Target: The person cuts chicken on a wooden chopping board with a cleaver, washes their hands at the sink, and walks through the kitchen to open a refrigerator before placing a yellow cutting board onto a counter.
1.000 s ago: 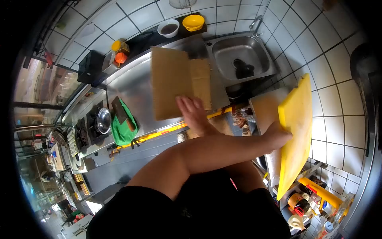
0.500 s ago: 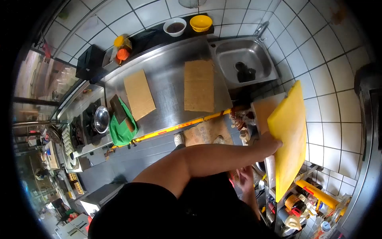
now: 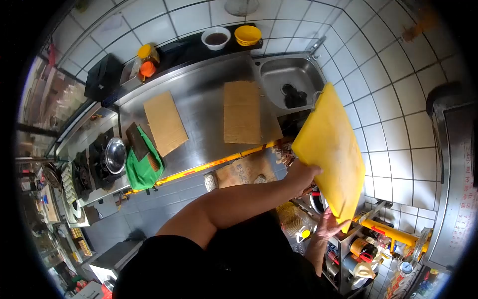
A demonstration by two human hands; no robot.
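Observation:
A large yellow cutting board (image 3: 336, 154) is held tilted to the right of my body, in front of the tiled wall. My left hand (image 3: 304, 175) grips its left edge, thumb over the face and fingers mostly hidden behind. At the lower end, my right hand (image 3: 329, 225) is closed around the board's bottom corner. On the steel counter (image 3: 204, 94) lie two flat cardboard pieces, one on the left (image 3: 166, 123) and one nearer the sink (image 3: 242, 112). A cleaver (image 3: 139, 142) with a wooden handle rests on a green cloth (image 3: 144, 169) at the counter's front edge.
The steel sink (image 3: 291, 74) is behind the board's top end, with something dark at its drain. A white bowl (image 3: 215, 38) and a yellow bowl (image 3: 247, 35) stand on the back ledge. A metal bowl (image 3: 115, 155) sits by the stove. Bottles fill the rack (image 3: 343, 259) below right.
The yellow board has moved left, away from the wall, and turned its face more toward me. My right hand has risen from below and taken hold of its lower corner.

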